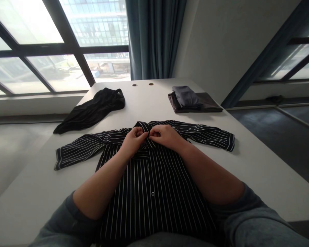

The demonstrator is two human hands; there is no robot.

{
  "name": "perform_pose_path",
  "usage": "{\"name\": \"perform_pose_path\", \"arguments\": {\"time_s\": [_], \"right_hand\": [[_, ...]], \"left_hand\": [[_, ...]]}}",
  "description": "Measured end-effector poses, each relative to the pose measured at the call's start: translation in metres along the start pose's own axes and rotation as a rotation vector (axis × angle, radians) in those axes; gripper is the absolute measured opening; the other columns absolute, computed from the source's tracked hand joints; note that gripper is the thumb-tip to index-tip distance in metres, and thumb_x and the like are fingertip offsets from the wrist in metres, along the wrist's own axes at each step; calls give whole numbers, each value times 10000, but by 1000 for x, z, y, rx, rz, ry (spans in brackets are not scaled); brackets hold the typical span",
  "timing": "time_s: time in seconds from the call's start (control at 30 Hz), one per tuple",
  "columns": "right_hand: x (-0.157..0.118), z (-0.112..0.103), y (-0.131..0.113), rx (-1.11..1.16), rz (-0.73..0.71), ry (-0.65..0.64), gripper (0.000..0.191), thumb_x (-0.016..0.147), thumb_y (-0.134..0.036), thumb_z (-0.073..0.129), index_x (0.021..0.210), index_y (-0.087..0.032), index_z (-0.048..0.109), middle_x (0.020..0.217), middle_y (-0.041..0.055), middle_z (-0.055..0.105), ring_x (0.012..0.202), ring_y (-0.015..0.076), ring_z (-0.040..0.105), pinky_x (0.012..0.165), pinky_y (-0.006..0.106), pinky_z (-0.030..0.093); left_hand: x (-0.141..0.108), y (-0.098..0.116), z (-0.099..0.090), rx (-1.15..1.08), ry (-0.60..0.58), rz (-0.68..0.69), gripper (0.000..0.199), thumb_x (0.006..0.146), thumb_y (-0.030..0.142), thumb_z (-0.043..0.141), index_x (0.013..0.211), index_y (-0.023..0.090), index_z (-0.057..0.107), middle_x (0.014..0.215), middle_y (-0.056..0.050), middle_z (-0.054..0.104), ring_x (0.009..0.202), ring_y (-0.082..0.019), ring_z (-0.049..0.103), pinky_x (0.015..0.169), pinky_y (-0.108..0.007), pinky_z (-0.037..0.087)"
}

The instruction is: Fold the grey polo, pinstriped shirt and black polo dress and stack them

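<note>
From my remote station, I read the scene as follows. The black shirt with white vertical stripes [154, 192] lies spread flat on the white rectangular table [260, 171], its body running toward me and its sleeves extended to both sides. The left cuff [58, 160] sits near the table's left edge. The right cuff [231, 142] has a strip of open tabletop between it and the right edge.

My left hand [133, 138] and right hand [164, 134] are closed narrow and almost touch at the centre front, with the fingers pinching the pointed shirt collar [144, 128]. A small round white button [152, 193] shows below them.

Well beyond the collar, a crumpled black garment [92, 109] lies at far left. A folded grey garment [185, 96] rests on a folded dark brown garment [193, 106] at far right.
</note>
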State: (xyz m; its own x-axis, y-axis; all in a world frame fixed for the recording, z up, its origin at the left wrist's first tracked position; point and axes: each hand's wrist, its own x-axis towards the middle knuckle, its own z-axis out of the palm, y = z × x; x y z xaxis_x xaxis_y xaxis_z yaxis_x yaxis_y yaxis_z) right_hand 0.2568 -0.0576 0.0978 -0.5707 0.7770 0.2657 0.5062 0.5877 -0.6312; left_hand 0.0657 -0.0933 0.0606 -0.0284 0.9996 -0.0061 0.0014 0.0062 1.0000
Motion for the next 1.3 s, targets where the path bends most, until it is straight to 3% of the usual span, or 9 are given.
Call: {"name": "perform_pose_path", "arguments": {"time_s": [0.23,0.4,0.7,0.9,0.97,1.03,1.17,1.23,1.3], "right_hand": [[-3,-6,-13,12,41,104,146,963,-245,637,869,-165,716,743,5,682,669,133,558,676,269,379],[-6,-5,-24,-27,3,30,182,930,-282,709,787,-179,662,728,-3,664,675,136,554,674,270,357],[-3,2,-12,-160,-88,-57,134,883,-167,741,780,-178,655,774,11,658,723,151,557,712,282,357],[-4,3,-17,-236,69,-35,245,903,-336,745,753,-186,622,754,35,668,689,167,551,653,296,309],[-2,4,-14,-284,117,-2,222,914,-257,686,716,-190,610,728,40,663,673,170,538,646,305,288],[0,4,-8,-307,168,45,226,915,-220,646,694,-193,608,700,41,655,650,172,524,637,309,278],[5,-1,6,-263,243,160,249,930,-234,602,684,-197,615,660,34,637,611,171,495,627,309,286],[6,-5,11,-238,254,201,255,928,-231,585,676,-199,604,649,30,625,605,170,482,622,311,288],[6,-8,15,-225,259,220,259,930,-231,569,674,-199,591,649,30,614,608,171,479,624,313,300]], "left_hand": [[-8,14,1,301,103,206,164,785,293,760,841,199,638,688,45,571,623,-108,512,596,-245,400],[-5,14,0,139,162,168,217,793,328,760,907,188,640,754,35,613,642,-99,542,622,-238,433],[-4,13,2,-116,130,105,401,731,322,824,1000,205,550,786,64,615,613,-82,609,635,-233,520],[-3,13,3,-84,62,105,355,758,338,805,991,196,577,828,17,677,709,-122,671,733,-280,548],[-5,16,-1,60,16,110,297,813,377,757,988,201,594,846,-11,701,753,-154,690,766,-313,552],[-8,21,-8,392,-103,151,259,853,408,726,992,213,627,883,-40,727,804,-198,702,794,-352,546],[-17,28,-25,1179,-375,318,494,701,296,880,1149,240,680,1150,-111,740,1051,-330,688,892,-423,511],[-17,29,-30,1400,-401,392,537,675,172,866,1175,246,686,1195,-123,731,1131,-361,661,927,-438,489],[-15,29,-33,1480,-409,452,392,733,112,786,1092,249,709,1129,-108,749,1127,-346,660,952,-447,465]]}}
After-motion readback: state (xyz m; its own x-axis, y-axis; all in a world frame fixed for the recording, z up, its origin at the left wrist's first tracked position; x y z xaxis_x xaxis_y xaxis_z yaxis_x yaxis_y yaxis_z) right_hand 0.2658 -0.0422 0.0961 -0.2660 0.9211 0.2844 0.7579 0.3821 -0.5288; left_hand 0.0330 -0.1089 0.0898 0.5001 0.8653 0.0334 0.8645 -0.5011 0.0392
